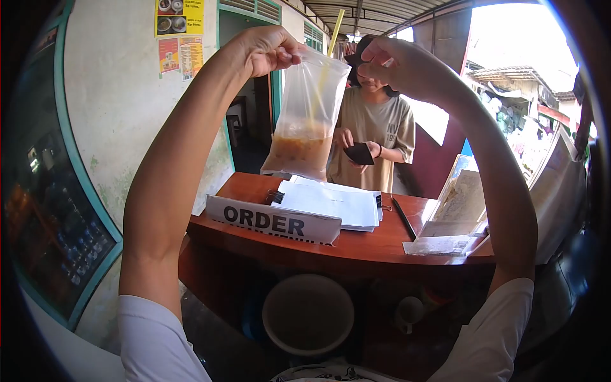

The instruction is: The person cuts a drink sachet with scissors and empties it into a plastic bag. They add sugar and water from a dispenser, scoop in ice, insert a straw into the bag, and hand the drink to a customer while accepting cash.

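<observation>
My left hand (273, 51) pinches the top left corner of a clear plastic bag (302, 121) holding a brownish drink. A yellow straw (335, 32) sticks up from the bag's mouth. The bag hangs upright above the counter. At the right, my right hand (388, 60) is raised beside the bag's top right corner, with thumb and fingers apart, not touching the bag. Nothing shows between those fingers.
A person (375, 127) stands across the red-brown counter (293, 253), holding a dark wallet (359, 154). On the counter are an ORDER sign (270, 221), clipped papers (331, 202), a black pen (403, 218) and a display stand (455, 204). A round basin (308, 314) sits below.
</observation>
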Action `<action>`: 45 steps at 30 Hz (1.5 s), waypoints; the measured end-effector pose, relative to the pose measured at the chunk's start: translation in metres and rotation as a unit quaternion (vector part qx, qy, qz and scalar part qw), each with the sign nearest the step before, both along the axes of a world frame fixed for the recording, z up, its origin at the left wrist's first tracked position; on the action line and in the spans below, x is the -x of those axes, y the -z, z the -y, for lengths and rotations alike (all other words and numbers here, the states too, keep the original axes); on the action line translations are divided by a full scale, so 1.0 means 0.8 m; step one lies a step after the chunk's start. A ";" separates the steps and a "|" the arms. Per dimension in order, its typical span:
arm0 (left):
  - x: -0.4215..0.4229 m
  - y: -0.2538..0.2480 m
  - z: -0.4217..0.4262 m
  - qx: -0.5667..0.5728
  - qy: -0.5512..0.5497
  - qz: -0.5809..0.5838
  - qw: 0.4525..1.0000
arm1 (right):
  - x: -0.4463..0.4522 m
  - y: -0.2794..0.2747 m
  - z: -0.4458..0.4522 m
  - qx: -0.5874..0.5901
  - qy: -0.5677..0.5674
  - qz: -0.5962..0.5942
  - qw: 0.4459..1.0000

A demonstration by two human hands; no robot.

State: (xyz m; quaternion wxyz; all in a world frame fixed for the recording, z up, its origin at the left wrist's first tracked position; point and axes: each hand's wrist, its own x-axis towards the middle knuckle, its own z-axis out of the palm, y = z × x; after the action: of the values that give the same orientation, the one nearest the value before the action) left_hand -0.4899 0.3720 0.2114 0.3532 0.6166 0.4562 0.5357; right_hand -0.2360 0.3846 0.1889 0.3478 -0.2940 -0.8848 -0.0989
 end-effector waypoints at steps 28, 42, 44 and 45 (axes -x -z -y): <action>0.012 0.041 0.002 -0.026 0.112 -0.047 0.992 | 0.050 0.042 0.007 0.131 0.006 -0.018 0.991; 0.033 0.079 -0.013 -0.053 0.201 0.020 0.978 | 0.073 0.053 0.016 0.157 0.035 -0.061 0.985; 0.038 0.084 -0.016 -0.049 0.217 0.030 0.974 | 0.075 0.057 0.014 0.160 0.049 -0.065 0.984; 0.040 0.087 -0.018 -0.051 0.225 0.033 0.973 | 0.077 0.059 0.015 0.165 0.056 -0.068 0.982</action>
State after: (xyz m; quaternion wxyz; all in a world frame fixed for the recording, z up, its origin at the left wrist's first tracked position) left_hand -0.5222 0.3863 0.1417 0.4476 0.7022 0.2661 0.4855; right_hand -0.2979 0.3726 0.1418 0.3478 -0.4019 -0.8457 0.0491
